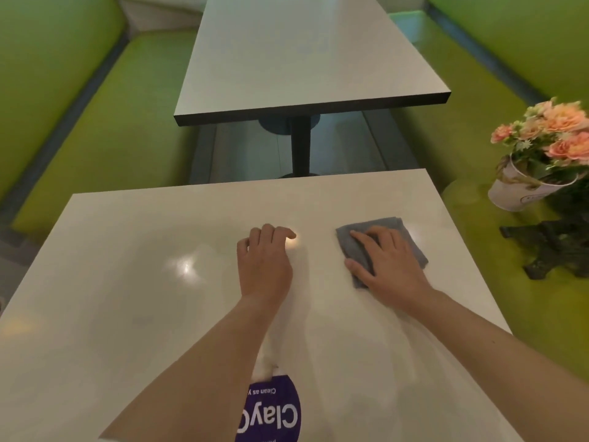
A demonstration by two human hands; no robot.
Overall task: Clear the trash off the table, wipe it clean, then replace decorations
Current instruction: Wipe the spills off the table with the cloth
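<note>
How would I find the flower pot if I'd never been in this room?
Look to the right of the near table, onto the green bench seat. There stands a small white flower pot, tilted in this view, full of peach-pink flowers. Beside it sits a dark Eiffel-tower-like ornament, but only the pot is pale and holds blooms.

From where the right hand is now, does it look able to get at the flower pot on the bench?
Probably yes. The right hand lies flat on the grey cloth near the table's right edge, and the flower pot stands on the green bench just beyond, nothing between them.
</note>
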